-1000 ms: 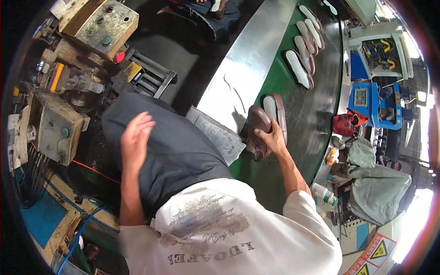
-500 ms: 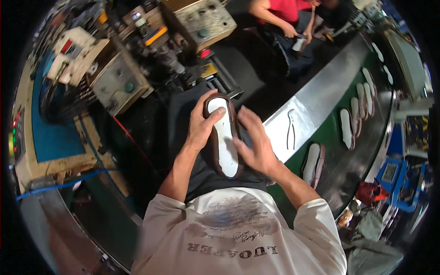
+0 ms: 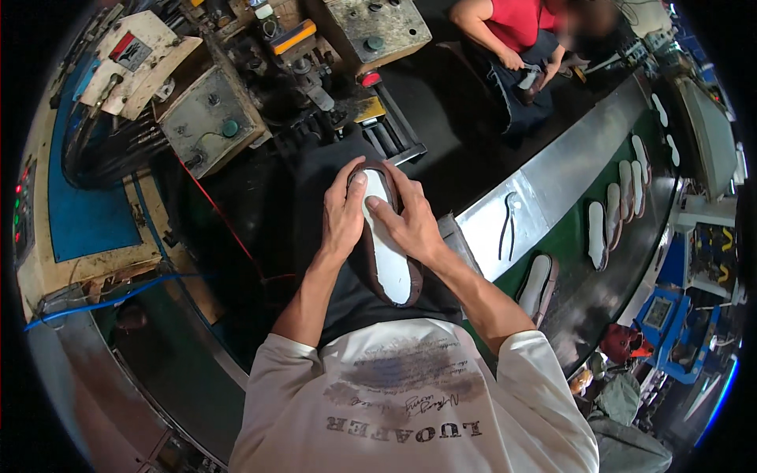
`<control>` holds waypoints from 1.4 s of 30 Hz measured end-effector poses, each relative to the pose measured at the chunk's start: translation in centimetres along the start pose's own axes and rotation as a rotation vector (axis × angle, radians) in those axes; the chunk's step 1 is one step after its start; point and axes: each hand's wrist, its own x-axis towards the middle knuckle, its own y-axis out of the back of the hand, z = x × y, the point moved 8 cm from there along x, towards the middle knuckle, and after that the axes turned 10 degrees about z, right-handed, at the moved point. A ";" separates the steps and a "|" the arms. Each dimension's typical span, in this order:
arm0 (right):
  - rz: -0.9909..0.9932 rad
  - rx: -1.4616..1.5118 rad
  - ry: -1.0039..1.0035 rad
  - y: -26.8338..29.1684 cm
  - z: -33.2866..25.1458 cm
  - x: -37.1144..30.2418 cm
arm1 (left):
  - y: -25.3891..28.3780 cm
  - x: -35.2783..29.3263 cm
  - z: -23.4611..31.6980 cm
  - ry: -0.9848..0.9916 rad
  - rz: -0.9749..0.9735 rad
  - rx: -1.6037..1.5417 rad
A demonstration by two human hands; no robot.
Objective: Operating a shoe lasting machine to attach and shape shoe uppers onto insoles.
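A brown shoe upper [image 3: 390, 264] lies in front of me with its white sole face up and brown edges wrapped around it. My left hand [image 3: 344, 214] grips the far part from the left, thumb on the white face. From the other side my right hand [image 3: 413, 225] clasps it, its thumb also pressed on the white face and its fingers along the brown rim. The fingers under the shoe are hidden. Dark cloth over my lap is beneath it.
Pincers [image 3: 509, 227] lie on the metal ledge [image 3: 583, 146] at my right. Beyond it, a green conveyor [image 3: 561, 230] carries several similar shoes, one nearby [image 3: 538, 285]. Machines with grey control boxes [image 3: 211, 126] stand far left. A co-worker in red [image 3: 520, 24] holds a shoe at the far right.
My right hand has come in from beside the shoe and closed on its right edge, thumb on the white face. My left hand keeps its hold. The whole view has shifted slightly.
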 end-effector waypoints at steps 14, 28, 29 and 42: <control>-0.039 0.223 -0.231 1.4 5.4 -1.3 | -4.5 -3.0 -3.9 0.109 -0.076 -0.337; -0.190 -0.705 0.211 2.0 -1.3 -12.4 | -2.1 -0.4 -5.8 0.137 0.208 -0.111; -0.185 -0.708 0.227 1.9 -1.1 -12.0 | -1.4 0.7 -5.6 0.034 0.190 0.048; -0.104 -0.500 0.592 4.9 -8.3 -6.9 | 5.4 5.6 5.2 -0.306 0.179 -0.124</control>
